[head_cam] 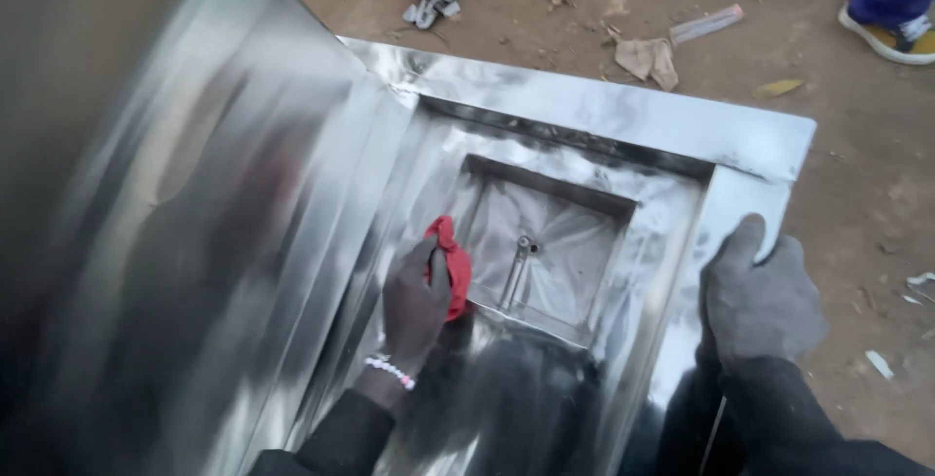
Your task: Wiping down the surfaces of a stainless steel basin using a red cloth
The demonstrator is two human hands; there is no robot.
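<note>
a: where are our hands?
b: our left hand (417,303) is clamped on a red rag (454,264), pressed inside the steel box (623,115) at the rim of its square recess (545,247). our right hand (760,299), gloved, is closed over the box's right edge.
a: room around us?
b: open dirt ground (857,174) to the right, scraps (651,57) beyond the far edge, and a shoe (891,39) at the top corner.

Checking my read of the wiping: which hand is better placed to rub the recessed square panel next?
Left hand: it presses the red cloth at the panel's edge. Right hand grips the steel frame's rim.
</note>
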